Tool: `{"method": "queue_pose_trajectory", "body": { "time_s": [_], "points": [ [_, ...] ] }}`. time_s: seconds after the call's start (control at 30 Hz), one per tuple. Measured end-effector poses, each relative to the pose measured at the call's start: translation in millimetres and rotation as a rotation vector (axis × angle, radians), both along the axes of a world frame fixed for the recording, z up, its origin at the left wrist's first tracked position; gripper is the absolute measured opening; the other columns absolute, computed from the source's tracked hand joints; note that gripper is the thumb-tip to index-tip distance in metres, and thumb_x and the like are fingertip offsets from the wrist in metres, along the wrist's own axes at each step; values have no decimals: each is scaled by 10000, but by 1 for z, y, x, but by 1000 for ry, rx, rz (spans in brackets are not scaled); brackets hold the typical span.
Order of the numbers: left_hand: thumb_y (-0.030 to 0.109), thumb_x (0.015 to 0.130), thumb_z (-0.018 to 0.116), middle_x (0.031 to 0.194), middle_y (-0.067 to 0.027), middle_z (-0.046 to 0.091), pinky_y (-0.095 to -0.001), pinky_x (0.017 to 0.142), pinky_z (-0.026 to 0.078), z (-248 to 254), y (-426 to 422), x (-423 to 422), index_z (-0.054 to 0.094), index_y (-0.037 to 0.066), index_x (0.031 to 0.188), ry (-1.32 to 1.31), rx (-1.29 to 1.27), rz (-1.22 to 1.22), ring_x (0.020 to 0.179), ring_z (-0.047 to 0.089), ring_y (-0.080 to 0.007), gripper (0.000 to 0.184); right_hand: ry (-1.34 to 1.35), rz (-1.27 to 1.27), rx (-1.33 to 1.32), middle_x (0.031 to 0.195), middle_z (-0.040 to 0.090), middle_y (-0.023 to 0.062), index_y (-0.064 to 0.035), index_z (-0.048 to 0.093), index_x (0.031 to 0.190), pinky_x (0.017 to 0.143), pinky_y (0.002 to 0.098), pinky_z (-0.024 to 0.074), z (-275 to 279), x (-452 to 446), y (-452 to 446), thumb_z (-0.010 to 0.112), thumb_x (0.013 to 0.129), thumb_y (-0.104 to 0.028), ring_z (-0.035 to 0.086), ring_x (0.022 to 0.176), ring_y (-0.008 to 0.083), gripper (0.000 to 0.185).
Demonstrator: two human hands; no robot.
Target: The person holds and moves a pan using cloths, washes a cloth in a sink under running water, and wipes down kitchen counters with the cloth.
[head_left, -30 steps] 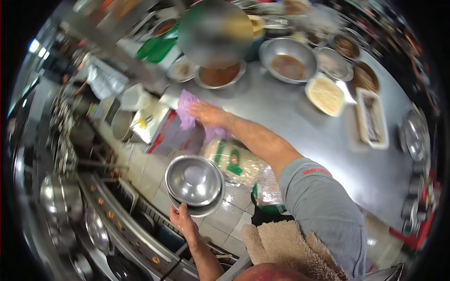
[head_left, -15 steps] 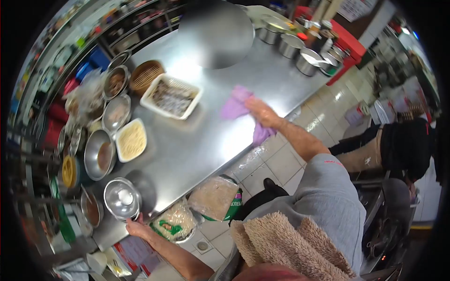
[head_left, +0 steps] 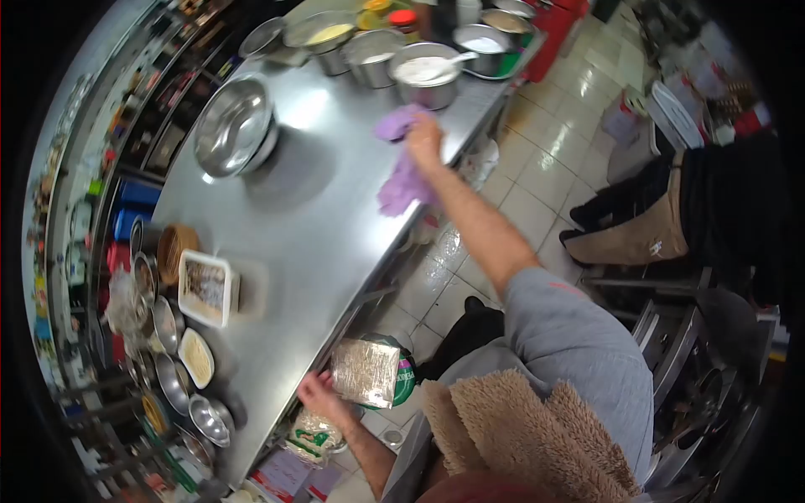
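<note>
My right hand (head_left: 425,142) is closed on a purple cloth (head_left: 404,186), which lies bunched on the steel table (head_left: 289,251) near its front edge. Just beyond the hand stands a metal pot (head_left: 426,82) of white powder with a spoon in it. My left hand (head_left: 319,392) is at the table's front edge with nothing in it, its fingers loosely apart. Beside it, below the table edge, are a wrapped package (head_left: 366,372) and a clear plastic bag (head_left: 314,436) with green print. A shiny steel bowl (head_left: 212,419) sits on the table further left.
A large steel bowl (head_left: 235,127) stands at the back. On the left are a white basket (head_left: 208,323), a bamboo steamer (head_left: 177,251) and a tub of pale strips (head_left: 197,358). Several pots line the far end. Another person (head_left: 713,210) in dark clothes stands at right.
My view has swung toward the table's far end. My right hand has moved the cloth toward the pots. My left hand has left the steel bowl and come along the table edge.
</note>
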State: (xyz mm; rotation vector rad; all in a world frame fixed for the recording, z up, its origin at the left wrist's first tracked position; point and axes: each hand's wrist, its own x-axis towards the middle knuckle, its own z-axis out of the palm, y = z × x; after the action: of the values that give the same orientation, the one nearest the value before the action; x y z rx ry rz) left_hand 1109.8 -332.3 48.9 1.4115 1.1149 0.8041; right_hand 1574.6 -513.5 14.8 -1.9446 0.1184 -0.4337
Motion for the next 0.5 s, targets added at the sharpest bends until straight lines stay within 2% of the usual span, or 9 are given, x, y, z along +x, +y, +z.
{"method": "queue_pose_trajectory", "body": {
  "time_s": [0.03,0.07,0.13,0.2,0.23,0.3,0.33,0.43,0.5],
  "points": [
    [166,866,551,843,-72,571,-249,626,474,0,-19,27,510,7,922,59,-14,-180,713,573,-152,174,-58,54,35,886,608,182,-30,595,920,803,427,412,6,-8,10,507,775,-113,556,890,347,189],
    [162,865,554,844,-65,573,-244,642,471,2,-40,53,519,8,929,123,-52,-384,719,570,-147,170,168,289,78,1057,567,188,-48,573,1033,886,453,367,58,-50,3,543,792,-239,497,1034,359,308],
    [157,862,564,846,-53,577,-240,658,466,-10,-75,95,534,13,944,220,-105,-770,731,567,-137,169,236,668,-450,1365,290,202,8,386,1267,1023,528,165,40,-80,10,589,739,-493,212,1284,380,756],
    [165,854,581,850,-50,583,-240,654,460,-43,-101,122,542,14,959,311,-131,-1061,745,565,-126,188,-434,611,-723,1197,457,187,35,514,1103,980,475,270,17,-120,-1,580,741,-414,362,1182,332,580],
    [173,848,591,852,-52,588,-241,650,456,-55,-112,131,545,12,965,372,-144,-1163,753,564,-118,204,-417,591,-713,1197,457,187,35,514,1103,980,475,270,6,-116,-8,580,741,-414,362,1182,332,580],
    [191,834,613,845,-62,596,-245,648,457,-73,-130,149,546,2,963,513,-68,-1317,748,565,-117,238,-583,715,-587,957,534,115,-19,584,867,874,423,367,-12,-105,-19,565,720,-293,459,1003,273,311],
    [216,840,612,814,-14,573,-215,625,434,-85,-136,156,540,33,964,526,-117,-1335,716,544,-87,233,-728,557,-577,794,508,61,-63,555,700,757,376,404,-4,-95,-40,552,684,-195,474,862,231,133],
    [217,846,601,824,-19,570,-228,628,450,-110,-149,189,534,28,975,549,-286,-1334,737,567,-105,238,-519,512,-488,847,526,49,-94,569,741,743,362,410,0,-76,-112,558,709,-184,489,862,241,96],
    [215,855,589,811,-21,558,-235,627,462,-136,-159,221,522,25,974,394,-433,-1251,722,581,-133,235,-414,426,-299,857,548,70,-107,600,784,741,355,418,-25,-68,-152,595,735,-163,506,873,261,74]
  ]
}}
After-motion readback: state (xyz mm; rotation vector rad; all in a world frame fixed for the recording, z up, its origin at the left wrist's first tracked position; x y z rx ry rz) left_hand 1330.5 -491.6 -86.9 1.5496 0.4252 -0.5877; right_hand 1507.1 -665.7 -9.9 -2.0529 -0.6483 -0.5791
